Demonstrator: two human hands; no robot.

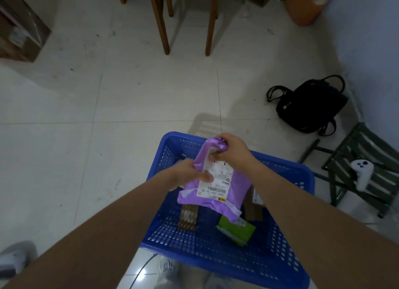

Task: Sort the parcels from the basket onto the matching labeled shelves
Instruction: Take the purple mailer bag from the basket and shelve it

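Above the blue basket (287, 265), left hand (187, 174) and right hand (232, 149) grip the purple parcel (235, 193).

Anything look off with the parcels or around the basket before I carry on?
Nothing damaged or spilled. Both hands hold the purple mailer over the blue basket; its top is crumpled by the right hand's grip. A black backpack lies on the floor nearby, possibly underfoot.

Two bare forearms, no sleeves, watch or rings showing. Left hand (190, 174) and right hand (228, 148) ungloved. Pale grey trousers (172, 275) below, a light shoe (13, 258) at left.
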